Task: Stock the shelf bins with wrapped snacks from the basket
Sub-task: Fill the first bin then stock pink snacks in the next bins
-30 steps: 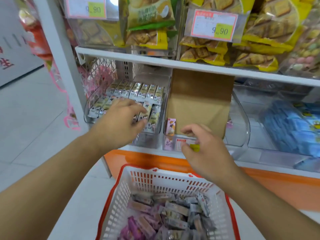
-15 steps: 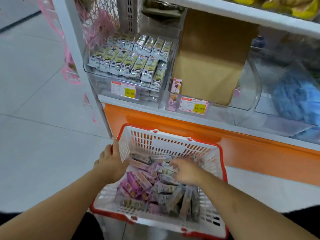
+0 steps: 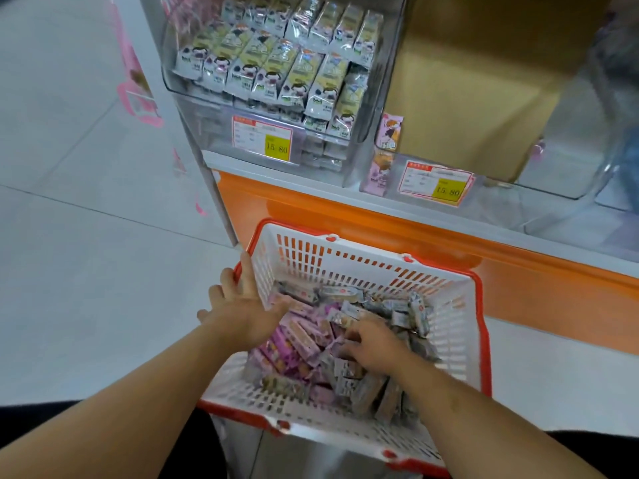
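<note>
Wrapped snacks (image 3: 311,344) lie loose in a heap inside the basket (image 3: 363,267), purple packs toward its left side and silver packs toward its right; the basket sits below and in front of the shelf, near enough for short transfers. The left hand (image 3: 238,305) rests on the basket's left rim with fingers spread over the edge, apparently to steady the basket while the other hand works; whether it clamps the rim or only presses on it cannot be told. The right hand (image 3: 371,344) is down in the heap, fingers curled among the packs; a firm grip on any one pack cannot be confirmed.

Above the basket, the left bin (image 3: 373,140) holds packs stood in close rows and appears nearly full. Above the basket to the right, a second clear bin (image 3: 574,188) is largely occupied by a cardboard box (image 3: 466,81); a few purple packs (image 3: 389,146) stand at its left end; the box probably limits access there. Price labels (image 3: 262,137) front both bins.
</note>
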Demonstrator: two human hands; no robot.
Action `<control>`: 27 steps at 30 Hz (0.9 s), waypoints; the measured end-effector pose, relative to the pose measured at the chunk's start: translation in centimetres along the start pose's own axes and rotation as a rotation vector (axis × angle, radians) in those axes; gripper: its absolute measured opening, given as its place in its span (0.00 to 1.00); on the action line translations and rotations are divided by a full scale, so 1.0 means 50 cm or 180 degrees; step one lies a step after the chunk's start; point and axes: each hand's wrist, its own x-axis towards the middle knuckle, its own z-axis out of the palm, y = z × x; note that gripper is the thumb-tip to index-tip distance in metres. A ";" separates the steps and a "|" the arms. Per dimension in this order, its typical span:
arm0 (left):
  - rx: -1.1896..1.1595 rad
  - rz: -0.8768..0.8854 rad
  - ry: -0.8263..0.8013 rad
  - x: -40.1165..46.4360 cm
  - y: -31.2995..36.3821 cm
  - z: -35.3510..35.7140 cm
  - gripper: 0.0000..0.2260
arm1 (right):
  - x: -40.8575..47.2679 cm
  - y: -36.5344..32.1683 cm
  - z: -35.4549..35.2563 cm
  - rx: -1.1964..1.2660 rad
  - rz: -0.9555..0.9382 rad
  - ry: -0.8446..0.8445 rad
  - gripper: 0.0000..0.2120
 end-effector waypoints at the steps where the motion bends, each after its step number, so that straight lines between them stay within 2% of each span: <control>1: 0.0000 -0.0012 -0.0033 -0.002 0.001 -0.004 0.48 | -0.006 -0.004 -0.008 0.0030 -0.0020 0.0060 0.14; 5: 0.0046 -0.0101 -0.0084 -0.023 0.018 -0.030 0.46 | -0.057 -0.072 -0.091 0.0426 -0.0199 0.0440 0.14; 8: 0.0235 -0.0074 0.0206 -0.053 0.056 -0.076 0.42 | -0.110 -0.143 -0.182 0.0732 -0.0388 0.0672 0.13; 10: -0.0098 0.0341 0.0106 -0.085 0.095 -0.143 0.31 | -0.165 -0.193 -0.246 0.1027 -0.0487 0.0747 0.12; 12: -0.0574 0.0896 -0.0226 -0.130 0.137 -0.222 0.10 | -0.226 -0.232 -0.301 0.1513 -0.0622 0.0713 0.10; 13: -0.0790 0.1163 -0.0363 -0.157 0.155 -0.256 0.07 | -0.256 -0.246 -0.324 0.1769 -0.0733 0.0677 0.10; 16: -0.1347 0.1551 -0.0483 -0.217 0.184 -0.327 0.24 | -0.333 -0.272 -0.379 0.2300 -0.1051 0.0854 0.11; 19: -0.1434 0.1860 -0.0325 -0.261 0.184 -0.343 0.31 | -0.386 -0.288 -0.410 0.2432 -0.1011 0.1575 0.13; 22: -0.1568 0.2106 -0.0255 -0.292 0.197 -0.321 0.27 | -0.408 -0.307 -0.416 0.2595 -0.0913 0.2024 0.18; 24: -0.1772 0.2146 -0.0136 -0.297 0.213 -0.308 0.17 | -0.410 -0.316 -0.416 0.2734 -0.0919 0.1956 0.16; 27: -0.2538 0.1958 -0.0520 -0.295 0.222 -0.326 0.07 | -0.413 -0.321 -0.439 0.3213 -0.1114 0.1655 0.13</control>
